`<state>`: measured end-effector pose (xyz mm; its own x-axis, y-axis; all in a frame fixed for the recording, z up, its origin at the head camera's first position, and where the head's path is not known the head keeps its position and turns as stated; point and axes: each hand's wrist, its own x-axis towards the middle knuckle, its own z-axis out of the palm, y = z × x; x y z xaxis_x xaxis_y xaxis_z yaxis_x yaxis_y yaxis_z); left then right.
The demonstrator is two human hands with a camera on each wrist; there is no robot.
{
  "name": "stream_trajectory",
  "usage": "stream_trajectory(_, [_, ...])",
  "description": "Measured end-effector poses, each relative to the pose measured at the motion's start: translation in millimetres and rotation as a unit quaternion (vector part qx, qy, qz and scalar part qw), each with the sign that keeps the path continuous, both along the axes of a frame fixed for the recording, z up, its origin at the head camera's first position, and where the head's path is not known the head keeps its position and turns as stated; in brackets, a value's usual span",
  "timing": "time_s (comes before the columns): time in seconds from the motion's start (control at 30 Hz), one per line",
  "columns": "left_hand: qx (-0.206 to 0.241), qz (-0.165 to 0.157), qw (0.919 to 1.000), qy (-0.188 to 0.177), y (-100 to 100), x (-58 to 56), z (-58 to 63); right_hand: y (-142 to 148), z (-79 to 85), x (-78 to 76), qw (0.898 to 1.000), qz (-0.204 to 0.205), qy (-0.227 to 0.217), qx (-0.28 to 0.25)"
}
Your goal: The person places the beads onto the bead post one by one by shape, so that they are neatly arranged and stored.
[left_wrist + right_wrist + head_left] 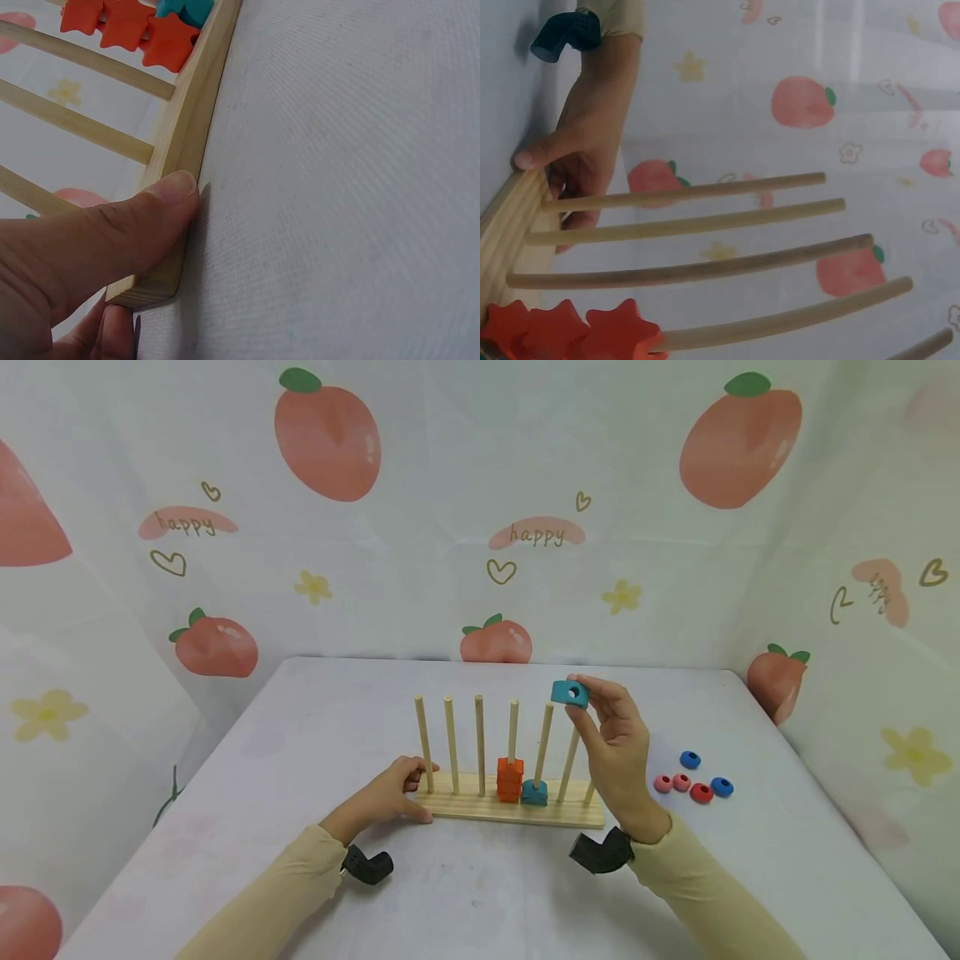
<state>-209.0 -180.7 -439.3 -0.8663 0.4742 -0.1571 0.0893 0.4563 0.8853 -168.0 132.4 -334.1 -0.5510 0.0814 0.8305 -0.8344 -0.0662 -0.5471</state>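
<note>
A wooden peg stand (480, 815) rests on the table, with several upright pegs along its base. My left hand (388, 793) grips its left end, the thumb (154, 210) along the front edge and the fingers behind. Orange star beads (510, 781) are stacked on a middle peg, and a teal bead (535, 792) sits at the bottom of the peg to their right. My right hand (621, 743) pinches another teal bead (570, 693) between thumb and fingers, its hole facing the head camera, near the tops of the right-hand pegs. The right wrist view does not show this held bead.
Right of the stand, beyond my right hand, lie loose round beads: two blue (691, 760), two pink (663, 783) and one red (702, 792). A white cloth covers the table (480, 893). A printed fruit curtain (420, 577) hangs behind it.
</note>
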Motion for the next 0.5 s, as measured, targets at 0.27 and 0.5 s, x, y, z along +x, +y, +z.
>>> stream_trajectory(0.27, [-0.002, -0.002, 1.0, 0.001, 1, 1.0, 0.7, -7, -12.1, -7.6, 0.999, -0.039, -0.013, 0.03])
stream_trajectory(0.5, [-0.006, 0.0, 1.0, 0.002, 1, 0.2, 0.8, -10, -16.8, -8.5, 0.997, -0.042, -0.052, 0.024])
